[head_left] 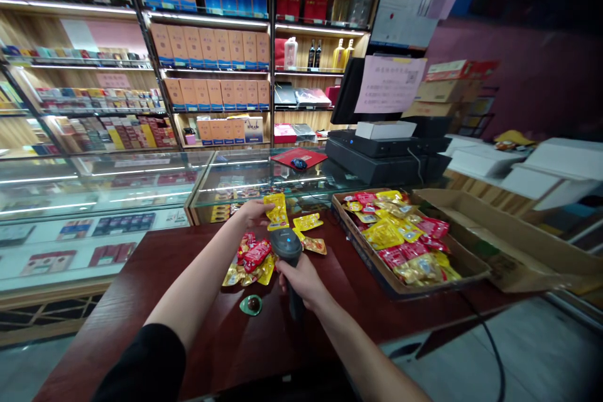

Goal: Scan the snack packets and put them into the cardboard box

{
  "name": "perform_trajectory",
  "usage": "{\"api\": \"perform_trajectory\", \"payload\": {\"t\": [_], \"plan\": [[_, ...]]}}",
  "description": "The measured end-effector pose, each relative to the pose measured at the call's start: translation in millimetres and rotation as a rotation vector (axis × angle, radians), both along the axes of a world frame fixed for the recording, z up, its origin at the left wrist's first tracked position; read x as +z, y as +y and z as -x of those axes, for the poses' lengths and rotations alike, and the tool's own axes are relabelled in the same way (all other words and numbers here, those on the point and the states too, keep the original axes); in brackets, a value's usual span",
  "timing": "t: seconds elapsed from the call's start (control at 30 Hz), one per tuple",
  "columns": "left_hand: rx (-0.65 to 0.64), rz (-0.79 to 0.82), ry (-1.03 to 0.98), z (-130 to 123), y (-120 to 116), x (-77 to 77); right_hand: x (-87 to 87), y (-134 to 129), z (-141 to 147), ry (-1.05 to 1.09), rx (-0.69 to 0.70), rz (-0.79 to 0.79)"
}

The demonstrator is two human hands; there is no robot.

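Note:
My left hand [255,213] pinches a yellow packet [277,211] by its left edge, holding it up over the dark red table [183,264]. In my right hand [301,277] is a black barcode scanner [286,245], its head just below the yellow packet. Left of the scanner lies a pile of red, gold and yellow packets [254,256]. Two further packets rest to its right, a yellow one [308,222] and an orange-gold one [315,245]. A small green item with a brown centre [251,305] sits nearer to me.
An open cardboard box [372,272] full of packets stands on the right of the table. Behind are a glass counter [235,176], a mouse [298,164] on a red mat and a monitor [347,91]. A cable [494,342] hangs at the lower right.

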State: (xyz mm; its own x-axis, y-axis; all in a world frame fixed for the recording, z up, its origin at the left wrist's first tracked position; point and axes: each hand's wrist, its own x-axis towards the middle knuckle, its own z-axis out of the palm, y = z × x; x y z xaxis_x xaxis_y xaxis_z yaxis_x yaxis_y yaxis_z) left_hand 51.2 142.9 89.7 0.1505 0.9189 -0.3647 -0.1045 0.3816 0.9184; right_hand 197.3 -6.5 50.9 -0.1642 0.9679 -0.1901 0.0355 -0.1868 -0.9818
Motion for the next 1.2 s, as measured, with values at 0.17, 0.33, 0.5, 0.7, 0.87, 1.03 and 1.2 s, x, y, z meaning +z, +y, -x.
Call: {"api": "perform_trajectory", "payload": {"t": [0.17,0.33,0.5,0.7,0.87,1.03,1.2], "plan": [[-0.003,-0.016,0.009,-2,-1,0.4,2.9,0,1,-0.007,-0.015,0.003],[0.012,-0.039,0.067,-2,0,-0.6,0.5,3,1,-0.018,-0.025,0.003],[0.005,-0.028,0.061,-1,3,-1.9,-2.4,2,1,-0.006,-0.04,0.017],[-0.021,-0.015,0.032,-5,-5,-0.1,4.5,9,-6,0.057,-0.118,-0.16],[-0.093,-0.01,0.054,-14,-17,-6.1,15.3,36,-26,0.055,-0.219,-0.254],[-0.163,-0.024,0.034,-29,-31,-13.4,19.3,51,-40,0.041,-0.233,-0.161],[-0.137,-0.09,-0.09,-54,-40,-14.4,21.7,49,-60,0.094,-0.287,-0.166]]}}
